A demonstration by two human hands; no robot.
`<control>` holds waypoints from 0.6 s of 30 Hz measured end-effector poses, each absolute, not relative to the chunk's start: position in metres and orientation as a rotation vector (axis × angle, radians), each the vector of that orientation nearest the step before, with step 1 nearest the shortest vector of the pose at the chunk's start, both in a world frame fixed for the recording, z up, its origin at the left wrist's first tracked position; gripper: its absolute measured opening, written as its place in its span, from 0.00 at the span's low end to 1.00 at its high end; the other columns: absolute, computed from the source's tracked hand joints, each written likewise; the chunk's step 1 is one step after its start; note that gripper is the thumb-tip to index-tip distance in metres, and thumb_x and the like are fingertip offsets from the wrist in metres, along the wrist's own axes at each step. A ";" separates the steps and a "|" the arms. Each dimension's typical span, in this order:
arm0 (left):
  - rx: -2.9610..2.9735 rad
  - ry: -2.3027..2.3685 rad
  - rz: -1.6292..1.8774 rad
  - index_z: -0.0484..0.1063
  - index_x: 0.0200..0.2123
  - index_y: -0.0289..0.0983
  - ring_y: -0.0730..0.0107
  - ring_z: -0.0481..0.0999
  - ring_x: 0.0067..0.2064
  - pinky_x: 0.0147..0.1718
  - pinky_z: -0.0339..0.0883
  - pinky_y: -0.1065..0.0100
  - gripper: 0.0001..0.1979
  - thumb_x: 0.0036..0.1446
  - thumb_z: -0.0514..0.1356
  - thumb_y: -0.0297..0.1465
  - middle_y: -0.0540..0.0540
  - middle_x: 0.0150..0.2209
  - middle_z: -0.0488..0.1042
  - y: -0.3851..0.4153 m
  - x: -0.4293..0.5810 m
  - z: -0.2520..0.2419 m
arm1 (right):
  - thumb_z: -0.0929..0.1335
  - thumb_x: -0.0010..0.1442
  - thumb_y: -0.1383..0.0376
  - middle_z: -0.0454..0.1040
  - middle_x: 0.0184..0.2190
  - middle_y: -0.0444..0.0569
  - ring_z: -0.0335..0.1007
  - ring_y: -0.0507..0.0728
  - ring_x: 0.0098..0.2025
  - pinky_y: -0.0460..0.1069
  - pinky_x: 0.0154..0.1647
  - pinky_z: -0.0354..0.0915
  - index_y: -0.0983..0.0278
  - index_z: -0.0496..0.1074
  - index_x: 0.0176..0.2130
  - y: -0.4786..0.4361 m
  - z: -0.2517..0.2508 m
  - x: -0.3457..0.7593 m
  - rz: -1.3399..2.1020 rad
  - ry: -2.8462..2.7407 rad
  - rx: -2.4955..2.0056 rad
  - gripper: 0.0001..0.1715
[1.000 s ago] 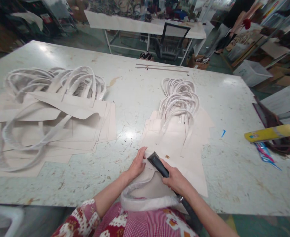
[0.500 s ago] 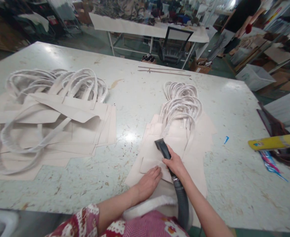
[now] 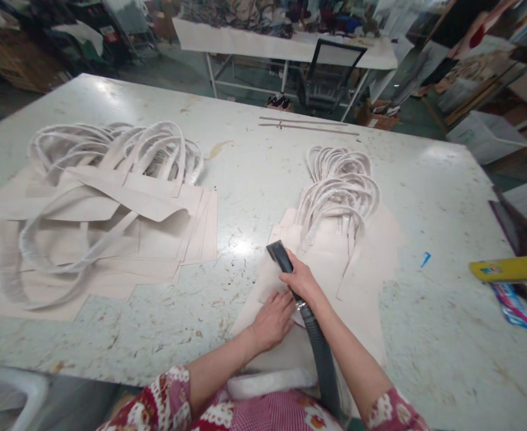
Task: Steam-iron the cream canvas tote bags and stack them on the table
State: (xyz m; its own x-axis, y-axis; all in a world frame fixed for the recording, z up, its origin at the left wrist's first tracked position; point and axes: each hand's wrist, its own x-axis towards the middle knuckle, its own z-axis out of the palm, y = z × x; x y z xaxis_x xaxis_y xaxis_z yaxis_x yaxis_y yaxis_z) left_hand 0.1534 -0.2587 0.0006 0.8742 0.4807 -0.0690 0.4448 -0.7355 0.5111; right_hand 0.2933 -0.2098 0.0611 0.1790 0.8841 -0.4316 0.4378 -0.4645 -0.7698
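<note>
The right hand (image 3: 302, 280) is closed round a black nozzle (image 3: 279, 256), whose tip rests on the top bag (image 3: 328, 269) of a stack at the near edge of the surface (image 3: 254, 173). The left hand (image 3: 274, 320) lies flat on that bag, fingers spread, just beside the nozzle. A grey hose (image 3: 320, 356) trails over the near edge. Another pile (image 3: 110, 227) lies toward the left edge.

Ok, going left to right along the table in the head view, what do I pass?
A loose pile of cloth bags → neater pile of bags, where the left hand presses flat and the right hand grips a black nozzle → blue scrap → yellow roll.
</note>
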 end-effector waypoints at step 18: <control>2.353 1.379 0.392 0.59 0.47 0.36 0.55 0.59 0.47 0.46 0.50 0.55 0.24 0.48 0.59 0.38 0.42 0.44 0.62 -0.169 0.256 -0.023 | 0.65 0.50 0.60 0.66 0.14 0.38 0.62 0.52 0.15 0.46 0.15 0.61 0.59 0.45 0.61 -0.375 0.050 0.380 1.122 -0.249 -1.913 0.43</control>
